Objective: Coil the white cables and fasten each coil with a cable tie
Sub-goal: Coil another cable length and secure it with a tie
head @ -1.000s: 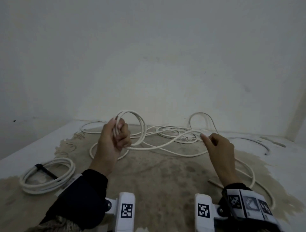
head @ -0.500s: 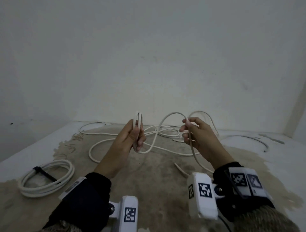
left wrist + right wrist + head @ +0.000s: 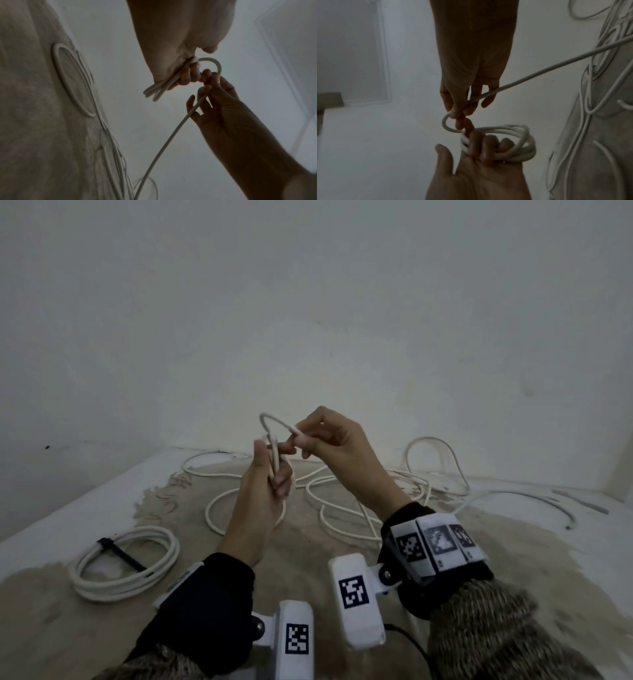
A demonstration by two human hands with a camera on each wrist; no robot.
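Note:
My left hand [image 3: 274, 470] is raised above the table and grips a small coil of white cable [image 3: 273, 455], with several loops bunched under its curled fingers [image 3: 481, 147]. My right hand [image 3: 301, 440] is right beside it. Its thumb and fingers pinch the same cable [image 3: 518, 79] just past a short arc [image 3: 270, 419] that bends over into the coil [image 3: 522, 143]. From the right hand [image 3: 214, 93] the cable [image 3: 171, 135] trails down to a loose tangle [image 3: 342, 491] on the table. A finished coil [image 3: 161, 563] with a black cable tie [image 3: 120, 553] lies at the left.
The table [image 3: 308, 553] has a brown stained top and meets a plain wall close behind. Another loose white cable [image 3: 534, 496] lies at the far right. The loose cable's loops spread across the table's middle and back.
My right hand has come left and up to the left hand, bringing a fresh loop of cable. Both hands have risen, and the slack between them has shrunk to a short arc.

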